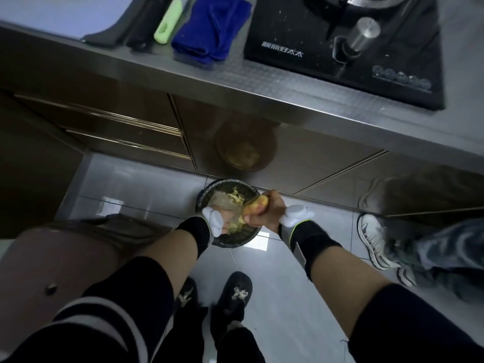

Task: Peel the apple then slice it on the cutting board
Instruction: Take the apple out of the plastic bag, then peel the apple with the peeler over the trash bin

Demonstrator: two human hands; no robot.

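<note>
Down over the round black waste bin (209, 187) on the grey tiled floor (277, 297), the right hand (265, 213) curls around the partly peeled yellow-red apple (256, 205). The left hand (226, 217) beside it is blurred, so its grip can't be read.

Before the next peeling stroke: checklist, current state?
1. Apple held by right hand: ok, fingers wrapped round it.
2. Apple above bin, peels inside it: ok.
3. Peeling finished: not ok, red skin shows.
4. Left hand holding a peeler: cannot tell, blurred behind white wrist device.
5. Cutting board located: cannot tell, none recognisable on the counter.
</note>
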